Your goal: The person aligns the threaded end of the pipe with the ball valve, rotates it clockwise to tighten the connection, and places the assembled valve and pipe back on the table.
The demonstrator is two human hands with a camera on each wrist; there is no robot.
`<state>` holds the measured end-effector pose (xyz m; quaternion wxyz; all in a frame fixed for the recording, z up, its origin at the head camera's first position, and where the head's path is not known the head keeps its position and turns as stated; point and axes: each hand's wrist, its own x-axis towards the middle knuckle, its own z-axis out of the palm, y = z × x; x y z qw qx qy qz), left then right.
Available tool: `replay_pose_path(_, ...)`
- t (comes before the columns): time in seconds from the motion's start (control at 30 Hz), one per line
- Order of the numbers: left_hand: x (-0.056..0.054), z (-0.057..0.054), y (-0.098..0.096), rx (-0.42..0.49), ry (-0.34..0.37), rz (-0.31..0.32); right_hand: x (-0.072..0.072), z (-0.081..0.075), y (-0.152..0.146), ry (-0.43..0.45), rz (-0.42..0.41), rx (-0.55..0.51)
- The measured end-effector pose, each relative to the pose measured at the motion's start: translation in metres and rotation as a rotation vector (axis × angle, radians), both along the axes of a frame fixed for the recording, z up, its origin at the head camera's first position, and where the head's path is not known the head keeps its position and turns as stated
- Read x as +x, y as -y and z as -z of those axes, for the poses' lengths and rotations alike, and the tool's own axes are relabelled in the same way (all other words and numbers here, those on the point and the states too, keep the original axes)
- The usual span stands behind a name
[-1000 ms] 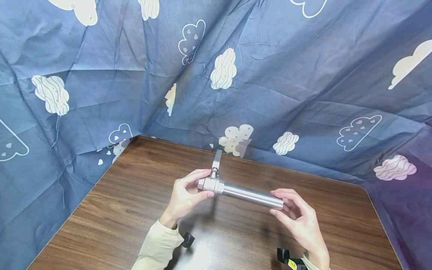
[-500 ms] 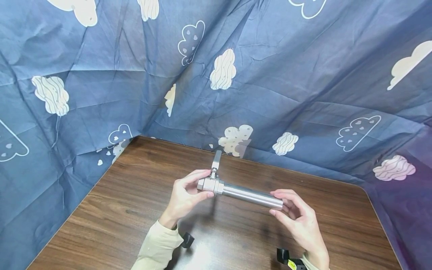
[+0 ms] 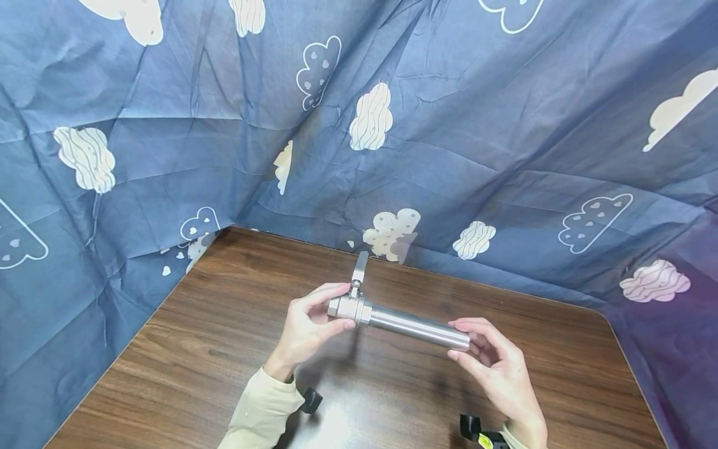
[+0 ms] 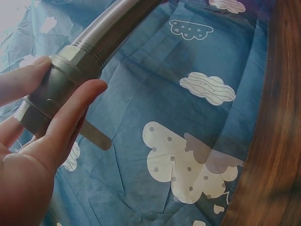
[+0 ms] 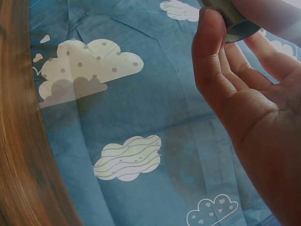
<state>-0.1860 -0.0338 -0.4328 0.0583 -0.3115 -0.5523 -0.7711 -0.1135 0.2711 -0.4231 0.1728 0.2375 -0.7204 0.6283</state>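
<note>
A silvery ball valve (image 3: 349, 307) with a flat metal lever (image 3: 360, 268) is held above the table by my left hand (image 3: 305, 327), thumb and fingers around its body. Joined to the valve's right side is a smooth steel pipe (image 3: 417, 326), slanting slightly down to the right. My right hand (image 3: 502, 365) pinches the pipe's far end between thumb and fingers. In the left wrist view, threads show where the pipe (image 4: 113, 30) meets the valve (image 4: 61, 82). The right wrist view shows the rim of the pipe's open end (image 5: 242, 30) within the fingers.
A brown wood-grain table (image 3: 196, 349) lies below both hands. Blue cloth (image 3: 437, 156) with white clouds hangs along its back and sides. Black wrist-worn devices, one at the left wrist (image 3: 311, 400) and one at the right (image 3: 471, 426), hang over the tabletop.
</note>
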Motion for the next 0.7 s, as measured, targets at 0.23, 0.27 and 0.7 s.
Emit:
replay_pose_path(0.23, -0.0004, 0.0004, -0.0006, 0.007, -0.005, 0.003, 0.0011, -0.0006, 0.0003, 0.004, -0.007, -0.004)
replay_pose_path(0.27, -0.0004, 0.0005, -0.0006, 0.011, -0.002, 0.005, 0.0011, -0.0007, 0.0003, 0.005, -0.008, -0.004)
replay_pose_path(0.7, -0.0013, 0.0009, -0.0007, 0.018, -0.018, 0.019, 0.0000, 0.0002, -0.0012, -0.001, -0.018, -0.007)
